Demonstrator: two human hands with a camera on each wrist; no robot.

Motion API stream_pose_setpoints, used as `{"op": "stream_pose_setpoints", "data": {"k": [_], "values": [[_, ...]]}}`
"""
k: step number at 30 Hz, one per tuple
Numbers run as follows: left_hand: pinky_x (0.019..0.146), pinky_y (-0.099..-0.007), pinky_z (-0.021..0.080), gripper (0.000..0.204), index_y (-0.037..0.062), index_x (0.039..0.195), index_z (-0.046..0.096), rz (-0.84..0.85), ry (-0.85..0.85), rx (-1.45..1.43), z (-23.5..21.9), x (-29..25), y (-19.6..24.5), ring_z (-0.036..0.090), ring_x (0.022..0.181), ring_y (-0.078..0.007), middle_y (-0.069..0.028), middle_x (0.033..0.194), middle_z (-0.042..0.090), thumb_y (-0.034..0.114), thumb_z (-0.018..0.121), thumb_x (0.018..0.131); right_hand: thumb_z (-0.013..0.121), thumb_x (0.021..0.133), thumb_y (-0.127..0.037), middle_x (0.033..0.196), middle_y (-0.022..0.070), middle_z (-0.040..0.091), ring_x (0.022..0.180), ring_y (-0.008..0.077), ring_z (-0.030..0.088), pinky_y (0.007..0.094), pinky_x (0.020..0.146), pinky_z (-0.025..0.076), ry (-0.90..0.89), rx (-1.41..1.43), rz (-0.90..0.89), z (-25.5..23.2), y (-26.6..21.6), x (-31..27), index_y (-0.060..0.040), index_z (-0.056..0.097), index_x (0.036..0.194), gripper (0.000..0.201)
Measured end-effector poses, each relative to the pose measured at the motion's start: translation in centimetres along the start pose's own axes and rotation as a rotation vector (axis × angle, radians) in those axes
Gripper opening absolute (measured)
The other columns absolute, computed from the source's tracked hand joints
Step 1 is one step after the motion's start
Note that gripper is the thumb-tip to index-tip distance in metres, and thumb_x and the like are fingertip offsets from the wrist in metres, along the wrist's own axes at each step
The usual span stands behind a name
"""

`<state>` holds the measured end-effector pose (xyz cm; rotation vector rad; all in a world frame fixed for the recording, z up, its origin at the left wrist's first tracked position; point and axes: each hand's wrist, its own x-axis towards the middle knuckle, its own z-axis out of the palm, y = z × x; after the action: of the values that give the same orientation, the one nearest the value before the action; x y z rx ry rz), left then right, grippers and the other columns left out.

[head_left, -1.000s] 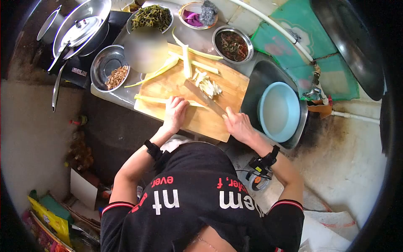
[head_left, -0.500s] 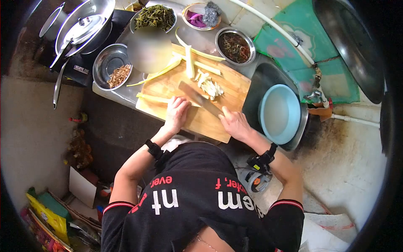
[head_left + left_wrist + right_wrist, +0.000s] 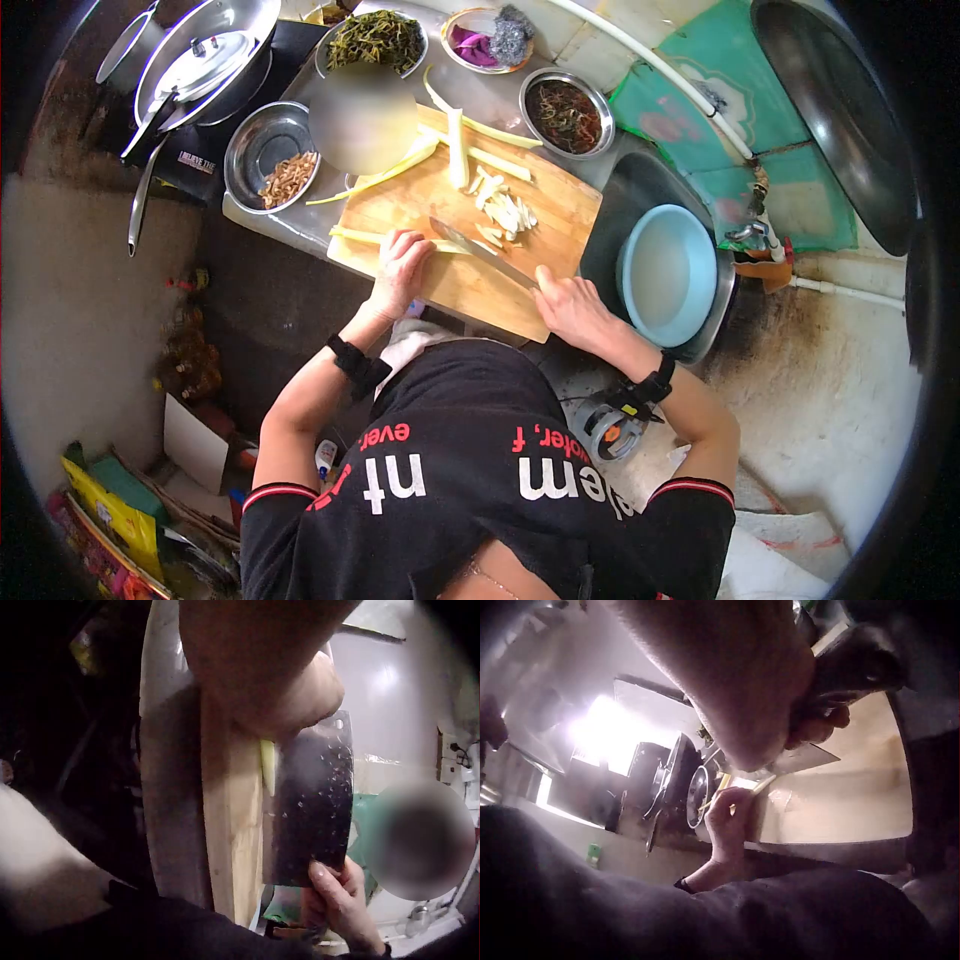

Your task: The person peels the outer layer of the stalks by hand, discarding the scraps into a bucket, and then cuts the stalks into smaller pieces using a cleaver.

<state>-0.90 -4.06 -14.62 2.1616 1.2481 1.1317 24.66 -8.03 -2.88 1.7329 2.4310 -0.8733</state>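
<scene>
In the head view the left hand (image 3: pixel 402 272) pinches a pale yellow-green stalk (image 3: pixel 357 235) lying along the near part of the wooden cutting board (image 3: pixel 480 310). The right hand (image 3: pixel 573 308) grips the handle of a broad cleaver (image 3: pixel 483 252), whose blade crosses the board at the stalk's right end. Cut pale pieces (image 3: pixel 505 210) lie in a heap beyond the blade. The left wrist view shows the cleaver's wet blade (image 3: pixel 311 799) upright beside a stalk end (image 3: pixel 268 766). More whole stalks (image 3: pixel 457 150) rest at the board's far side.
Left of the board is a metal bowl (image 3: pixel 270 150) with brownish strips. Behind stand bowls of dark greens (image 3: pixel 375 42), purple pieces (image 3: pixel 470 45) and dark soaked strands (image 3: pixel 565 115). A blue basin (image 3: pixel 668 275) sits in the sink at right; a wok (image 3: pixel 205 70) is at far left.
The left hand has shifted slightly left along the stalk. The cleaver's blade has moved to the stalk's end, and a few small cut pieces now lie just beyond it.
</scene>
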Motion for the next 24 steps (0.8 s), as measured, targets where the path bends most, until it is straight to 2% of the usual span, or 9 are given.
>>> {"op": "stream_pose_setpoints", "data": {"k": [4, 8, 11, 13, 17, 20, 24], "values": [[0.08, -0.039, 0.043, 0.02, 0.0016, 0.087, 0.058, 0.005, -0.007, -0.011, 0.1, 0.5, 0.0, 0.052, 0.089, -0.0312, -0.0126, 0.09, 0.056, -0.002, 0.061, 0.067, 0.047, 0.087, -0.017, 0.063, 0.0248, 0.057, 0.062, 0.0438, 0.058, 0.0517, 0.058, 0.046, 0.122, 0.024, -0.029, 1.2, 0.1, 1.5, -0.0012, 0.042, 0.091, 0.017], [0.081, -0.0384, 0.043, 0.022, 0.0017, 0.086, 0.058, 0.048, -0.053, -0.049, 1.5, 0.7, 1.0, 0.052, 0.091, -0.0306, -0.0119, 0.09, 0.056, -0.003, 0.06, 0.065, 0.047, 0.088, -0.018, 0.063, 0.0239, 0.057, 0.064, 0.0429, 0.058, 0.0506, 0.058, 0.046, 0.102, 0.106, 0.011, 0.4, 0.9, 1.6, -0.0019, 0.042, 0.09, 0.017], [0.083, -0.0382, 0.042, 0.027, 0.0016, 0.088, 0.058, 0.053, -0.09, -0.052, 2.4, 1.2, 2.0, 0.052, 0.095, -0.03, -0.0117, 0.093, 0.056, -0.003, 0.058, 0.061, 0.047, 0.087, -0.015, 0.06, 0.0235, 0.056, 0.061, 0.0418, 0.059, 0.0503, 0.056, 0.046, 0.129, -0.005, 0.03, -1.3, 0.1, -0.3, -0.0008, 0.042, 0.088, 0.015], [0.083, -0.0383, 0.042, 0.027, 0.0016, 0.088, 0.058, 0.072, -0.098, -0.049, 2.8, 1.1, 1.6, 0.051, 0.095, -0.0301, -0.0119, 0.093, 0.056, -0.004, 0.057, 0.061, 0.047, 0.085, -0.012, 0.056, 0.023, 0.055, 0.057, 0.0409, 0.058, 0.0505, 0.053, 0.046, 0.087, -0.084, -0.024, -1.9, -0.2, -1.2, 0.0, 0.041, 0.086, 0.013], [0.083, -0.0382, 0.042, 0.028, 0.0015, 0.088, 0.058, 0.098, -0.087, -0.046, 2.8, 1.0, 1.3, 0.051, 0.093, -0.0304, -0.0123, 0.094, 0.056, -0.005, 0.056, 0.061, 0.047, 0.083, -0.009, 0.053, 0.0228, 0.053, 0.053, 0.0404, 0.058, 0.0506, 0.051, 0.045, 0.083, -0.089, -0.038, -1.5, 0.3, -1.6, 0.0003, 0.041, 0.084, 0.012], [0.083, -0.0385, 0.042, 0.028, 0.0014, 0.088, 0.058, 0.1, -0.076, -0.034, 2.8, 1.0, 1.3, 0.051, 0.093, -0.0306, -0.0122, 0.094, 0.056, -0.006, 0.055, 0.06, 0.047, 0.085, -0.011, 0.056, 0.0236, 0.054, 0.057, 0.0416, 0.058, 0.0515, 0.053, 0.045, 0.051, -0.068, -0.02, -0.4, 0.9, -0.8, -0.0003, 0.041, 0.086, 0.013], [0.083, -0.0385, 0.042, 0.028, 0.0015, 0.088, 0.058, 0.099, -0.085, -0.031, 2.6, 1.1, 1.3, 0.051, 0.092, -0.0306, -0.0121, 0.093, 0.056, -0.006, 0.056, 0.06, 0.047, 0.087, -0.014, 0.061, 0.0246, 0.056, 0.062, 0.0435, 0.058, 0.0525, 0.058, 0.045, 0.108, 0.018, 0.003, 0.6, 1.4, 1.4, -0.0011, 0.04, 0.09, 0.015]]}}
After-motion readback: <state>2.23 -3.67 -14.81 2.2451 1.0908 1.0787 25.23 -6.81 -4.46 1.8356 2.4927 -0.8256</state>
